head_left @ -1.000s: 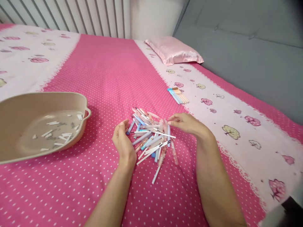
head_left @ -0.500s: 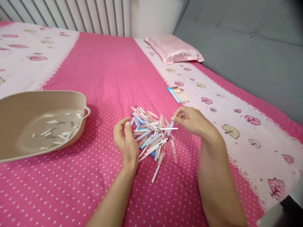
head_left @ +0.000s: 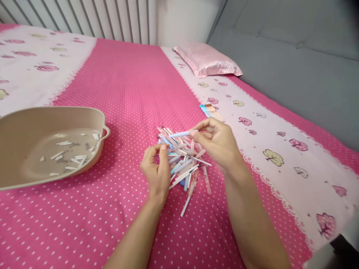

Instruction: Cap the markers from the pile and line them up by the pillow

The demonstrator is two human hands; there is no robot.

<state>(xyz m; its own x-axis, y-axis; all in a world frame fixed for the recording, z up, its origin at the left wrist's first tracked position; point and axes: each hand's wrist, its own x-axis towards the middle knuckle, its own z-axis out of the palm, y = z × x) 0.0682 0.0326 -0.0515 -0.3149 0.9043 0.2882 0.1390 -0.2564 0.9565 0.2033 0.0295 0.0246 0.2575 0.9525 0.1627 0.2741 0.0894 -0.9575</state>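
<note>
My right hand [head_left: 214, 140] pinches a pale lavender-blue pen barrel [head_left: 181, 133] between thumb and fingers. The barrel lies nearly level above the pile, its free end pointing left. My left hand [head_left: 155, 164] is at the pile's left edge, fingers curled and thumb near the index finger. Whether a translucent piece by its fingertips is held or just lies behind them, I cannot tell. Beneath both hands is a loose heap of pen parts [head_left: 185, 173]: white refills, blue barrels and clear pink-patterned pieces. One pink-patterned piece with a white stick [head_left: 185, 205] points toward me.
A beige plastic basin [head_left: 70, 108] at left holds several small white pieces [head_left: 57, 155]. Beyond my right hand lies a row of blue and brown-topped pens [head_left: 211, 111]. A pink pillow [head_left: 207, 59] rests farther back on the dotted bedspread [head_left: 126, 93], beside a grey padded headboard [head_left: 280, 67].
My right hand has moved left and brought the lavender-blue barrel from upright to nearly level above the pile. My left hand has shifted slightly right, closer over the heap.
</note>
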